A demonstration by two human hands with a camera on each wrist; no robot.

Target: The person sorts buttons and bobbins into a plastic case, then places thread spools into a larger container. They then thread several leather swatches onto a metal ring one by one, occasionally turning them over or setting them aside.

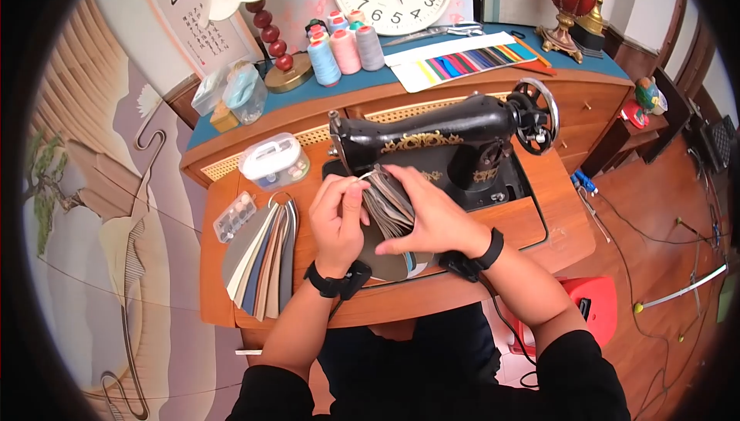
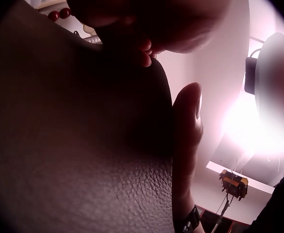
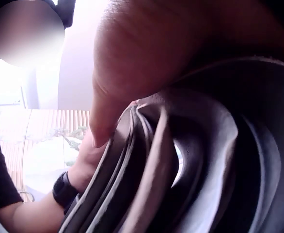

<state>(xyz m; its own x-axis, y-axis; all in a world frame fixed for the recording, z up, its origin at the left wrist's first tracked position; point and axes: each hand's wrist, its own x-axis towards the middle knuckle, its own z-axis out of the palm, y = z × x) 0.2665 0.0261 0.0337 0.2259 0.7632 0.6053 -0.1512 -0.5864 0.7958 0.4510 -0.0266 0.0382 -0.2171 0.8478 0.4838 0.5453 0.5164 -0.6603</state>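
Note:
A ring-bound bundle of leather swatches [image 1: 388, 207] in greys and browns is held between both hands, in front of the sewing machine [image 1: 432, 137]. My left hand [image 1: 337, 217] pinches its upper end near the metal ring, fingers curled. Thumb and fingers of my right hand [image 1: 438, 217] grip the bundle from the other side. Some swatches hang below the hands over the table's front edge. In the left wrist view a grained grey swatch [image 2: 108, 189] fills much of the picture. Curved swatch edges [image 3: 151, 165] fan apart in the right wrist view, under the right hand.
Another swatch bundle [image 1: 266, 263] lies fanned on the wooden table, left of the hands. Behind it stand a small clear case [image 1: 235, 217] and a lidded plastic box [image 1: 274, 160]. Thread spools [image 1: 344, 52] and a color card [image 1: 462, 62] occupy the back shelf.

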